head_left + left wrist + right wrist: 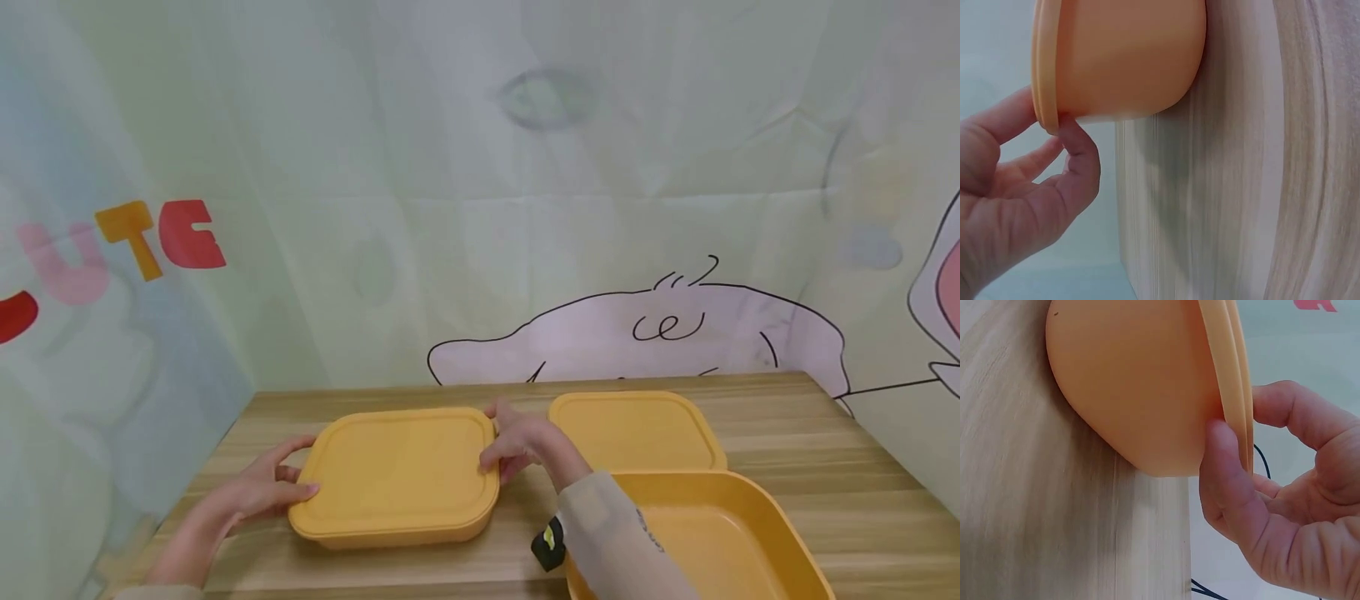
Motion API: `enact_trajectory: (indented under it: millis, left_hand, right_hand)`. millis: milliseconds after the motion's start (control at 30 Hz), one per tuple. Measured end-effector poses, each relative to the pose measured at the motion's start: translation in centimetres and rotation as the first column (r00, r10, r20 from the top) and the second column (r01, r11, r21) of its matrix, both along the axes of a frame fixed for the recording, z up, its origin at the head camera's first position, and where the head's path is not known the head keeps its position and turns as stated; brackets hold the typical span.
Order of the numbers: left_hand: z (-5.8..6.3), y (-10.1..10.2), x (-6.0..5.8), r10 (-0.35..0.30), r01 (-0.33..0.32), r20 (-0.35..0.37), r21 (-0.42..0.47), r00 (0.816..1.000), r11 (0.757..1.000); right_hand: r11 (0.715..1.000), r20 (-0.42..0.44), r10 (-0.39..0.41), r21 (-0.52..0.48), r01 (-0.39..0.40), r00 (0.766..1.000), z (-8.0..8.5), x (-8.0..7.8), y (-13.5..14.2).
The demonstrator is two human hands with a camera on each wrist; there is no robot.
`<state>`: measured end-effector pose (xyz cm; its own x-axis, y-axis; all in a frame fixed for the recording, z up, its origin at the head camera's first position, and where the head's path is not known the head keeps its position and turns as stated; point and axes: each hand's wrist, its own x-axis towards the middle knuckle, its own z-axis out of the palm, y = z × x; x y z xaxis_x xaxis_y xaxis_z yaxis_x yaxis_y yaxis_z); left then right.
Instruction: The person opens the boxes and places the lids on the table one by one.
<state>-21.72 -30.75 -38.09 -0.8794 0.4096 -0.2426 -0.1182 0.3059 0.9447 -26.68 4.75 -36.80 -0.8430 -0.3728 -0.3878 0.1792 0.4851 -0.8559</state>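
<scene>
A yellow-orange food container (408, 540) with rounded corners stands on the wooden table, its flat lid (401, 471) on top. At its left end my left hand (266, 487) pinches the rim between thumb and fingers. My right hand (525, 442) grips the opposite end, thumb on the top and fingers curled under the edge. In the left wrist view, a fingertip hooks beneath the lid's rim (1044, 69). The right wrist view has a finger under the rim (1225, 375) too, with the thumb on the lid's upper side.
An open yellow box (720, 542) without a lid stands at the front right, partly behind my right sleeve (622, 533). Behind it lies a flat yellow lid (637, 429). A printed cloth backdrop (450, 208) hangs beyond the table's back edge.
</scene>
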Motion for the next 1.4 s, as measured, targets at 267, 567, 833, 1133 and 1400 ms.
enact_trajectory:
  millis: [267,567,833,1133,1400]
  left_hand:
    - [0.0,-0.1,0.3,-0.016,0.016,0.022,0.014,1.0,1.0]
    - [0.1,-0.1,0.7,-0.054,0.051,0.044,0.055,0.998,0.997]
    - [0.4,-0.1,1.4,-0.01,0.011,0.065,-0.012,0.998,1.0]
    - [0.3,-0.1,1.9,-0.049,0.046,0.076,0.04,0.996,0.998]
    - [0.3,-0.3,2.4,-0.04,0.039,0.091,0.013,0.995,0.999]
  right_hand:
    - [1.0,0.008,0.005,-0.015,-0.004,1.0,-0.2,0.3,0.1]
    - [1.0,0.025,0.003,-0.021,-0.002,1.0,-0.3,0.6,0.2]
    - [0.999,0.04,0.004,-0.033,-0.003,0.999,-0.3,0.8,0.2]
    - [0.999,0.034,0.019,-0.03,-0.018,0.999,-0.4,1.5,0.2]
    - [0.999,0.032,0.007,-0.037,-0.005,0.999,-0.4,2.1,0.1]
